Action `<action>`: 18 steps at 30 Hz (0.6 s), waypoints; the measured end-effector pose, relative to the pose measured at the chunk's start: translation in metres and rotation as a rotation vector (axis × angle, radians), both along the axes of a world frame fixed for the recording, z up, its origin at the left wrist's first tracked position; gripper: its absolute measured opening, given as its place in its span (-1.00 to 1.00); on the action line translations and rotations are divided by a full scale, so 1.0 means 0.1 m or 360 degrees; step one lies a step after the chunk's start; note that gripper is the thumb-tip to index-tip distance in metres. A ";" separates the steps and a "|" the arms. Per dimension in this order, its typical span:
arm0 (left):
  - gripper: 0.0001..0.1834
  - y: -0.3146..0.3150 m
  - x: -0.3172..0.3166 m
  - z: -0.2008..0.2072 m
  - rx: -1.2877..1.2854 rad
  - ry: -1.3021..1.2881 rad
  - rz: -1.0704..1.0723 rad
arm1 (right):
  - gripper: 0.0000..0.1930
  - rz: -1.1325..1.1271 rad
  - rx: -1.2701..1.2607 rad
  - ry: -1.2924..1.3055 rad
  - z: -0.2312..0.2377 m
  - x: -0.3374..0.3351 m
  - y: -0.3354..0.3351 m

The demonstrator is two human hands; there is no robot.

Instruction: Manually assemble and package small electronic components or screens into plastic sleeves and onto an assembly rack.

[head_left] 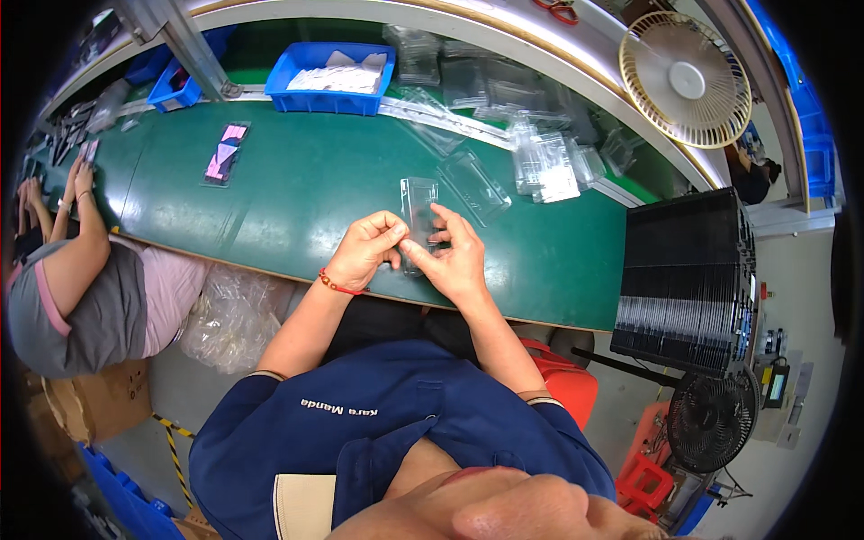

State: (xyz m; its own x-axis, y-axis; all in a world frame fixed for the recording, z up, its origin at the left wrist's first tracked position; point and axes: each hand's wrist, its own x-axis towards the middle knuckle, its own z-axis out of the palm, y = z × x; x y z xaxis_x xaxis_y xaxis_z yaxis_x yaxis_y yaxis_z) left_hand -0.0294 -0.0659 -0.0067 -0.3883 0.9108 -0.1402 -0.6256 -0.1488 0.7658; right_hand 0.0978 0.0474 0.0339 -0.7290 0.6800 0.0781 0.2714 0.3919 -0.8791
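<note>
Tray (pixel 418 193), clear plastic, is between the hands at the green bench (pixel 297 193); left hand (pixel 367 250) has its grip pinched together, on what I cannot tell; right hand (pixel 457 259) spreads its grip across the tray, whether holding it I cannot tell.

The left forearm (pixel 306 328) rises from the lower middle, angled rightward, to the left hand (pixel 371 243) at centre, thumb and forefinger pinched together, remaining fingers curled. The right forearm (pixel 504 351) slants up and leftward to the right hand (pixel 453 256), thumb pointing left toward the left fingertips, fingers bent and slightly spread; its grip is unclear.
</note>
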 end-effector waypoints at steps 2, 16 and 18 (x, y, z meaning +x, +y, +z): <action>-0.86 -0.12 -0.03 0.02 -0.0056 -0.0109 0.0062 | -0.27 0.0009 -0.0195 0.0038 -0.01 0.00 -0.03; -0.56 -0.25 -0.24 0.15 -0.0872 0.2091 0.0583 | -0.29 -0.0401 0.1124 -0.0585 0.63 0.61 0.12; -0.54 -0.21 -0.17 0.02 -0.0763 0.2044 0.0629 | -0.51 -0.0642 0.1270 -0.0420 1.22 1.10 0.40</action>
State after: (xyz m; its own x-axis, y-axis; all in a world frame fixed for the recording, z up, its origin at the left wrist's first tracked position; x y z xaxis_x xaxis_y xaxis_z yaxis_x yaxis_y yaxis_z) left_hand -0.0460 -0.0874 -0.0044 -0.6926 0.6805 0.2391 0.5500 0.2839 0.7854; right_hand 0.2082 0.0873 0.1560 -0.5099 0.7022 0.4969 0.6712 0.6861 -0.2808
